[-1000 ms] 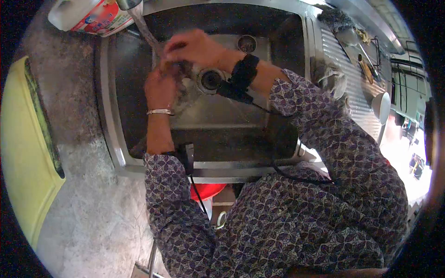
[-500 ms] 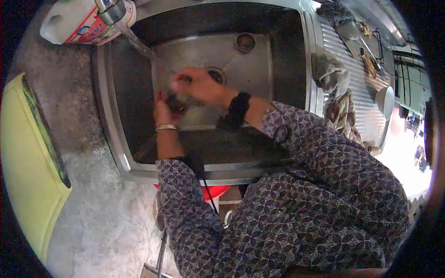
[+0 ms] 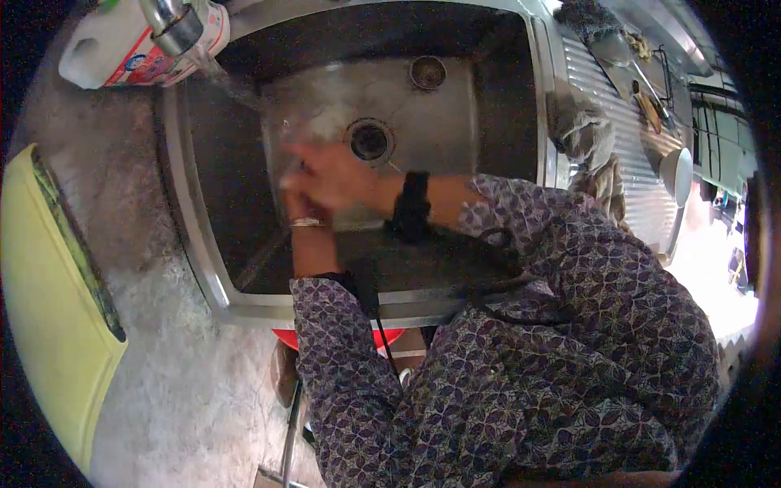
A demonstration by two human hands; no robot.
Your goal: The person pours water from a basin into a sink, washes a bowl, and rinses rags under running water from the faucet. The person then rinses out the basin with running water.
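Over the left part of a steel sink (image 3: 443,122), my two hands are together, blurred by motion. My right hand (image 3: 338,175) lies across my left hand (image 3: 303,198), which is mostly covered by it. Whether anything is between them is hidden. Water runs from the faucet (image 3: 177,32) at the upper left and falls into the sink beyond my hands. The drain (image 3: 370,141) shows just beyond my right hand, and a small round strainer (image 3: 428,73) sits near the sink's far side.
A white jug (image 3: 122,49) with a red label stands behind the faucet. At the far left is a yellow-green board (image 3: 53,309). On the ribbed drainboard (image 3: 630,183) at the right are a grey cloth (image 3: 587,138), a white bowl (image 3: 677,176) and utensils. Below the sink is something red (image 3: 390,335).
Both hands have moved down and toward me, away from the water stream, and closed together. The view has shifted, so more of the faucet and drain shows.
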